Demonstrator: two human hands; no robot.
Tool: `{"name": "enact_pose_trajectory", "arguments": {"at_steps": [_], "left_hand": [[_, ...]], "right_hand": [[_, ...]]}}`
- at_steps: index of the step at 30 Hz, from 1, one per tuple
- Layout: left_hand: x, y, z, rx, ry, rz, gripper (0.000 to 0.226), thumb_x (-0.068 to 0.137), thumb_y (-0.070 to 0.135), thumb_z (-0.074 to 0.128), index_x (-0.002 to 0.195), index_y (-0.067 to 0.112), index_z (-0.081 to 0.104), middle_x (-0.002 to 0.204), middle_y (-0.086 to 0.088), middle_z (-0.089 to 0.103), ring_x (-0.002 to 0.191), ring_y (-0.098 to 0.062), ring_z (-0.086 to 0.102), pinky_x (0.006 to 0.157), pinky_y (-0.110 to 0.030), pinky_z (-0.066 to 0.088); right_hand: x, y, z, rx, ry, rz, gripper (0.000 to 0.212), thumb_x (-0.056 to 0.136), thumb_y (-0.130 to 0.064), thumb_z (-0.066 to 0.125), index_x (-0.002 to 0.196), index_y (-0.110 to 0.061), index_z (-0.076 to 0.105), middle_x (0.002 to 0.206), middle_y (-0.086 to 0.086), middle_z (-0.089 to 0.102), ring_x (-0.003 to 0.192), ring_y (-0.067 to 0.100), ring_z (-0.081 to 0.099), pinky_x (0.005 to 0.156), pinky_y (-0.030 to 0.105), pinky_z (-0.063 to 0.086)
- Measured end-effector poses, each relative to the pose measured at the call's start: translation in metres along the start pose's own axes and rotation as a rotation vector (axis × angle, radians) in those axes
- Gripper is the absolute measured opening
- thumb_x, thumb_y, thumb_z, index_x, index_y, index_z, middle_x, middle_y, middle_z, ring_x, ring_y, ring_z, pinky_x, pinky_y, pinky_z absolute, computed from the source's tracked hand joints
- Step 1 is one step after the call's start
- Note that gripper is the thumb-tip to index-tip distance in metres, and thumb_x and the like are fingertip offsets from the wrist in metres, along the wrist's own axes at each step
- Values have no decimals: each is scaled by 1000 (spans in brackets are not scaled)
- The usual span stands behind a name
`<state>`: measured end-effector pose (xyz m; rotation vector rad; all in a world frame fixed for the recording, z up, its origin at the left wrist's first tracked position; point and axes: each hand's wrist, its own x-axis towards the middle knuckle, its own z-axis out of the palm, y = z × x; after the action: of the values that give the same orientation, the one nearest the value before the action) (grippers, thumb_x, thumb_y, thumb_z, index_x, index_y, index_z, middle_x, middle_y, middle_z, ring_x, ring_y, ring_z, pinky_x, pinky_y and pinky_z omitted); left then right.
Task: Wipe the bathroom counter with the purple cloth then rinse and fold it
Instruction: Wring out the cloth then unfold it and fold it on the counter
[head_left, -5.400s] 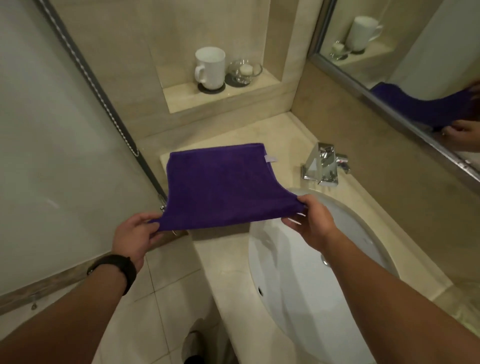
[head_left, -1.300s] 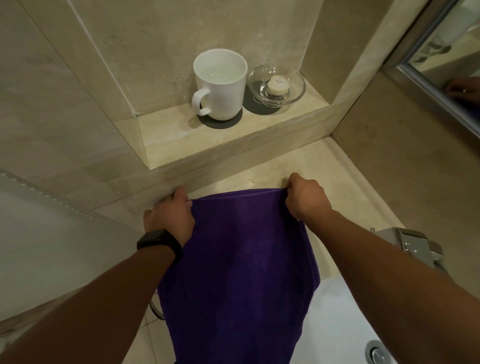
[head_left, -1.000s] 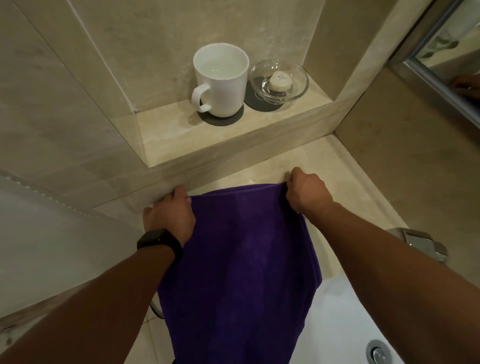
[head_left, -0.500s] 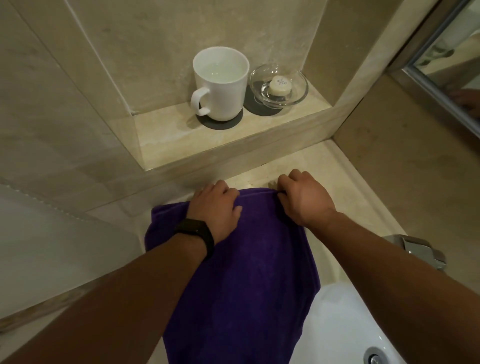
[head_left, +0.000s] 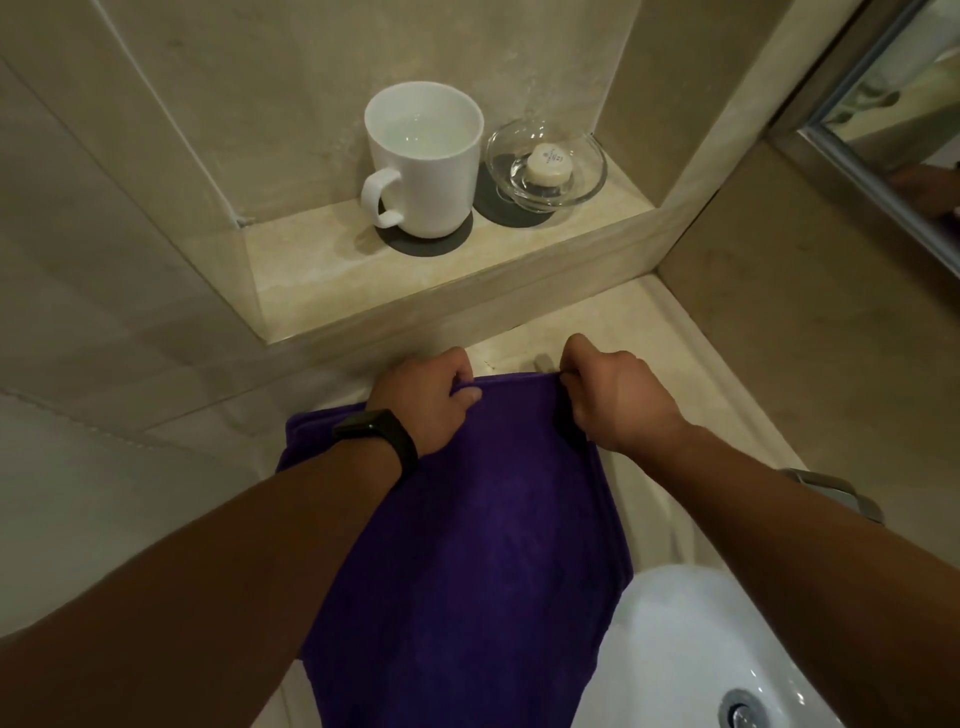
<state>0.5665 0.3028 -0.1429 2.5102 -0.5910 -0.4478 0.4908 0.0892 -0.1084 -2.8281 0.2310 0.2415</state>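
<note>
The purple cloth lies spread on the beige stone counter, reaching from the back wall toward me and over the front edge. My left hand, with a black watch on the wrist, pinches the cloth's far edge near its middle. My right hand grips the far right corner of the same edge with curled fingers. Both hands sit close to the step below the wall niche. A part of the cloth shows to the left of my left wrist.
A white mug and a glass dish with a small soap stand on dark coasters in the niche. The white sink basin with its drain lies at lower right, a chrome tap beside it. A mirror hangs at upper right.
My left hand has slid right along the far edge, from the left corner to near the middle, and now pinches it. The right hand has stayed on its corner.
</note>
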Motion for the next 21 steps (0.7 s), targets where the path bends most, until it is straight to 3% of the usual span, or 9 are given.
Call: {"name": "enact_pose_trajectory", "arguments": {"at_steps": [6,13,16,21], "left_hand": [[7,7,2,62,-3,-137,14,93,39,60,92,26,57,88,3,63,82,-18,58,67,-32,45],[8,4,4,31,-4,-163,20,89,44,65,88,27,56,89,5,63,85,-17,58,68,-31,44],[4,1,1,-14,-16,-91,20,90,46,63,93,26,60,91,6,63,85,-15,57,74,-33,48],[-14,-26,4,230,133,104,23,99,30,50,103,17,69,98,-3,63,90,-23,57,79,-38,47]], "right_hand": [[14,-8,4,54,-83,178,13,99,-16,46,110,-12,52,90,12,63,77,30,61,70,44,58],[26,1,13,103,-95,313,19,99,-21,51,113,-14,62,107,11,64,89,29,64,80,43,59],[27,2,16,100,-93,327,19,99,-21,50,112,-14,62,105,11,64,88,29,64,78,44,59],[25,5,21,55,-63,277,19,98,-24,52,111,-12,60,100,9,66,89,29,63,77,41,56]]}}
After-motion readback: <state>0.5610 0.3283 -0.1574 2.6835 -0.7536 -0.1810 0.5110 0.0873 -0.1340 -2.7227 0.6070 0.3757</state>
